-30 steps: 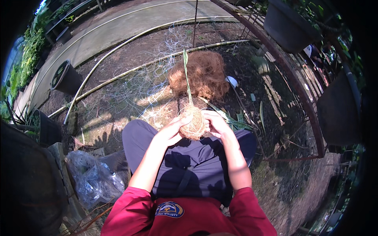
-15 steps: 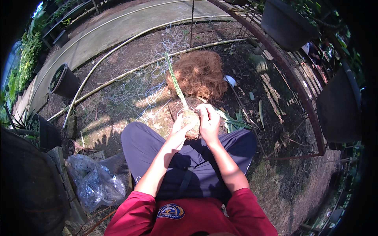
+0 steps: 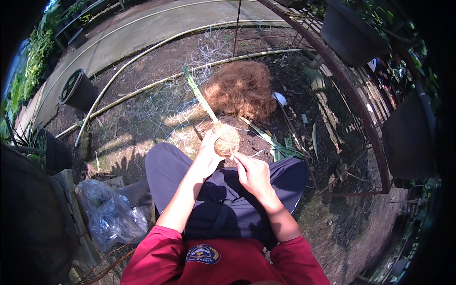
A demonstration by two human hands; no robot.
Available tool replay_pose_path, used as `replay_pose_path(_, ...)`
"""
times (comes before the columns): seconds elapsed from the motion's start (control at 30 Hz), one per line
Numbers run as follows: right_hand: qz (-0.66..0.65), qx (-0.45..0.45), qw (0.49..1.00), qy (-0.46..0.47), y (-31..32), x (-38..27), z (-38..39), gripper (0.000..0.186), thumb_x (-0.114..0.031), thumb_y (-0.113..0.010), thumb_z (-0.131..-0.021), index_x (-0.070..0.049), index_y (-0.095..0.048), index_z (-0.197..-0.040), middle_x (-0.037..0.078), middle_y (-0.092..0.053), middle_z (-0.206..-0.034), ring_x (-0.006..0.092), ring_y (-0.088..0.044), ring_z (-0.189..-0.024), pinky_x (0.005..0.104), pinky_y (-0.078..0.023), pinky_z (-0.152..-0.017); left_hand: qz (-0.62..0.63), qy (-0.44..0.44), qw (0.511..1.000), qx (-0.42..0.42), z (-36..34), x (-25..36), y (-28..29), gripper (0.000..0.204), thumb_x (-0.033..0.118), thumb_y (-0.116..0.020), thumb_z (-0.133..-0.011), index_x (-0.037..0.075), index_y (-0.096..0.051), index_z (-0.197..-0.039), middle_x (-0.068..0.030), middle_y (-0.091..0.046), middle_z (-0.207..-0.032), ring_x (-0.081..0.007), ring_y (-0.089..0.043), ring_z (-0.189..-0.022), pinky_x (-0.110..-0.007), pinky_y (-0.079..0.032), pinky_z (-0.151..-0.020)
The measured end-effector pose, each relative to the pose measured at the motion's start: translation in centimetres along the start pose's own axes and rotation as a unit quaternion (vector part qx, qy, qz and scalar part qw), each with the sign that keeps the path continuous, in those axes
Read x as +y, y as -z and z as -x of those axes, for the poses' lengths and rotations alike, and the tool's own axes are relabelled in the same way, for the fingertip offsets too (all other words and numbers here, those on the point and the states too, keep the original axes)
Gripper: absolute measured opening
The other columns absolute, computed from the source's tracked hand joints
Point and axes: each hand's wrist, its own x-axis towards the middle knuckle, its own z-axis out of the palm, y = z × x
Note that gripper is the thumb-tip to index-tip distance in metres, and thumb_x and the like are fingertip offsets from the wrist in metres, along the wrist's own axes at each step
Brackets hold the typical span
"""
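In the head view, the left hand [image 3: 207,154] has its grip clamped around the left side of a round, tan ball of coarse plant fibre [image 3: 228,141], held up in front of the lap. The right hand [image 3: 254,173] reaches the ball's lower edge; whether its fingertips close on a strand is too fine to tell. A hard tug on the thin white thread [image 3: 260,152] beside it could twist the ball, and a slack left grip might loosen the long, flat green leaf [image 3: 199,98]. The ball looks compact but hairy, sunlit, the leaf slanting up leftward from its top.
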Motion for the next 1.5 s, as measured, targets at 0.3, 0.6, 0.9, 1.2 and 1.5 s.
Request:
replay_pose_path(0.3, -0.193, -0.135, 0.966, -0.107, -2.3, 3.3, 1.6, 0.02, -0.009, -0.055, -0.094, 0.001, -0.069, -0.104, 0.013, -0.072, -0.102, 0.0252, -0.071, -0.091, 0.0338, -0.055, -0.08, 0.048, 0.057, 0.997, -0.007, 0.2, 0.7, -2.2, 0.041, 0.03, -0.051, -0.101, 0.009, -0.046, -0.136, -0.011, -0.061, -0.124, -0.0259, -0.061, -0.112, -0.046, -0.049, -0.097)
replay_pose_path(0.6, -0.752, -0.201, 0.544, -0.313, -3.8, 9.3, 0.8, 0.013, -0.01, -0.047, -0.099, -0.003, -0.058, -0.098, -0.008, -0.035, -0.063, 0.0035, -0.03, -0.051, 0.0209, -0.026, -0.045, -0.081, 0.073, 0.994, -0.004, 1.1, 0.3, -2.0, 0.048, 0.035, -0.048, -0.102, 0.006, -0.043, -0.139, -0.0091, -0.054, -0.134, -0.0172, -0.056, -0.119, -0.035, -0.048, -0.099)
replay_pose_path(0.9, -0.487, 0.067, 0.825, -0.279, -3.6, 6.1, -4.2, 0.017, -0.015, -0.052, -0.099, -0.004, -0.065, -0.095, -0.007, -0.044, -0.066, 0.0023, -0.037, -0.059, 0.0189, -0.03, -0.054, -0.105, -0.001, 0.994, -0.039, 1.9, -2.6, -1.3, 0.05, 0.007, -0.061, -0.093, 0.003, -0.04, -0.138, -0.014, -0.056, -0.126, -0.0218, -0.057, -0.116, -0.035, -0.049, -0.099)
replay_pose_path(1.2, -0.359, 0.055, 0.919, -0.152, -1.6, 3.0, -5.6, 0.02, -0.018, -0.054, -0.099, -0.003, -0.064, -0.092, -0.007, -0.049, -0.069, 0.0021, -0.039, -0.062, 0.0204, -0.032, -0.056, -0.112, -0.118, 0.987, 0.0, 1.3, -2.1, 0.1, 0.053, 0.009, -0.068, -0.09, 0.0, -0.043, -0.135, -0.0099, -0.057, -0.125, -0.0165, -0.056, -0.116, -0.032, -0.045, -0.101)
replay_pose_path(1.5, -0.206, -0.011, 0.971, -0.118, -2.6, 0.2, -0.9, 0.014, -0.009, -0.054, -0.094, 0.0, -0.064, -0.098, 0.015, -0.068, -0.081, 0.0268, -0.07, -0.072, 0.0324, -0.052, -0.064, 0.007, -0.078, 0.997, 0.025, 0.7, -1.2, -1.3, 0.05, 0.018, -0.061, -0.096, 0.009, -0.033, -0.136, -0.008, -0.055, -0.119, -0.0166, -0.059, -0.103, -0.03, -0.05, -0.078)
